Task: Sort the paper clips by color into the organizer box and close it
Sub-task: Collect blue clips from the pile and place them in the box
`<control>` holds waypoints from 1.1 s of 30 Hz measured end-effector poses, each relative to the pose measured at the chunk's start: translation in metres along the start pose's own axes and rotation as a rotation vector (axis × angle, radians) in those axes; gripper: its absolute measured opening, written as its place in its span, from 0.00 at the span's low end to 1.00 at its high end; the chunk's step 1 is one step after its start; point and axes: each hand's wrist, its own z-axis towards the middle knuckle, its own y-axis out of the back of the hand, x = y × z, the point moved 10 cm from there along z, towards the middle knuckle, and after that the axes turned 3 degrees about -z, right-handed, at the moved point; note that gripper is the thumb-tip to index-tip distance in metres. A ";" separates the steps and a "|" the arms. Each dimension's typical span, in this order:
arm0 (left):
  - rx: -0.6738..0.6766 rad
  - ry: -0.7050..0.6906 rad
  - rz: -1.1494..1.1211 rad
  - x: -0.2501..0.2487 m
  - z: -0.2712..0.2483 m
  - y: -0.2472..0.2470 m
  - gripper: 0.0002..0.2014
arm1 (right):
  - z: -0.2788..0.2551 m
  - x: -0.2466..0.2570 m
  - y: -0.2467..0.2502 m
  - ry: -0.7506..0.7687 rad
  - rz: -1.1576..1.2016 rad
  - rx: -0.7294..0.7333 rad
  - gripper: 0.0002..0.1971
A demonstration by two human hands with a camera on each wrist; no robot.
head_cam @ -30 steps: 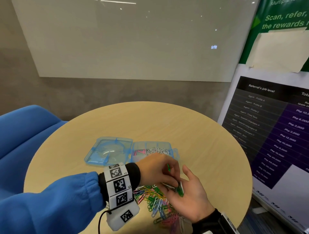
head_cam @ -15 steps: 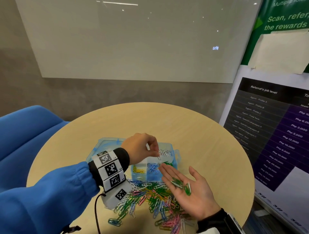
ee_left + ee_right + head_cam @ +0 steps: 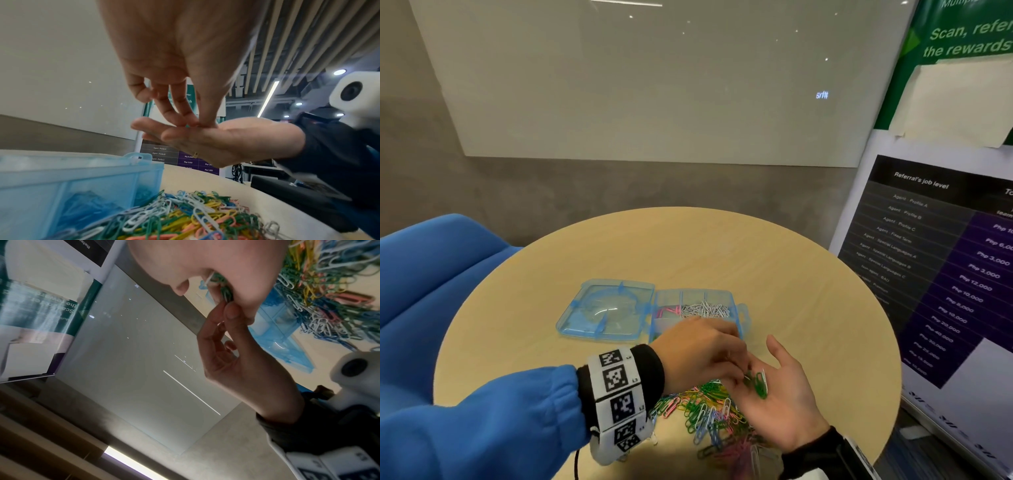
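left grip: fingertips of left hand are pressed down into the right palm, pinched on green clips; how many are caught cannot be told.
right grip: right hand is held palm up and relaxed, just right of the left hand; the green clips and one white clip are carried loose on it, not clenched.
clip pile: mixed pile is spread on the desk directly under both hands, near edge.
organizer box: sits just beyond the hands with its lid laid open to the left; white clips and pink clips are seen in far compartments.
risk, mixing: the white clip may be dragged along with the green ones, since they are touching; a wrong compartment would be seeded.
risk, spill: clips may be tipped off the flat palm back into the pile if the palm is tilted.
risk, tangle: hooked clips may be lifted as a chain and dropped across dividers.
remaining: most of the pile is judged unsorted; the lid is not yet closed.
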 end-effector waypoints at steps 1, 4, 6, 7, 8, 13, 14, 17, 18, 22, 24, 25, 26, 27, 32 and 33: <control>0.000 0.010 -0.019 0.001 0.000 0.000 0.07 | 0.001 0.000 0.002 0.005 -0.006 -0.010 0.31; -0.011 0.043 -0.096 0.005 0.001 0.004 0.05 | 0.002 0.002 0.006 0.033 -0.031 -0.036 0.32; -0.031 0.062 -0.148 0.008 0.002 0.008 0.05 | 0.000 0.004 0.005 0.045 -0.056 -0.043 0.32; -0.042 0.057 -0.174 0.007 0.003 0.010 0.05 | 0.000 0.004 0.003 0.051 -0.070 -0.035 0.33; -0.054 0.033 -0.197 0.004 0.004 0.011 0.05 | -0.001 0.004 0.002 0.058 -0.085 -0.030 0.34; 0.009 -0.181 -0.036 -0.023 0.009 -0.003 0.06 | 0.000 -0.001 0.004 0.051 -0.130 -0.060 0.31; 0.018 -0.192 0.031 -0.024 0.010 -0.007 0.05 | -0.001 -0.002 0.002 0.040 -0.121 -0.058 0.31; 0.000 -0.222 0.096 -0.026 0.010 -0.008 0.05 | -0.003 -0.004 0.000 0.023 -0.089 -0.057 0.30; 0.002 -0.223 0.092 -0.026 0.011 -0.008 0.06 | -0.003 -0.004 0.001 0.016 -0.083 -0.054 0.31; 0.013 -0.203 0.035 -0.023 0.011 -0.006 0.06 | -0.001 -0.002 0.001 0.017 -0.049 -0.022 0.32; 0.003 -0.188 -0.044 -0.021 0.010 -0.003 0.07 | -0.001 -0.001 -0.002 0.025 -0.043 0.000 0.32; -0.001 -0.173 -0.099 -0.020 0.011 -0.001 0.07 | -0.001 -0.001 -0.003 0.029 -0.050 0.004 0.32; 0.002 -0.148 -0.157 -0.017 0.011 0.001 0.07 | 0.000 -0.001 -0.002 0.028 -0.056 0.000 0.33; 0.011 -0.116 -0.214 -0.014 0.012 0.002 0.06 | 0.000 -0.001 0.000 0.025 -0.062 -0.007 0.34; 0.024 0.055 -0.456 0.010 0.015 0.007 0.05 | -0.005 -0.001 -0.001 0.011 -0.117 -0.017 0.35; 0.032 0.088 -0.498 0.016 0.016 0.007 0.05 | -0.005 0.000 0.001 0.014 -0.112 -0.033 0.34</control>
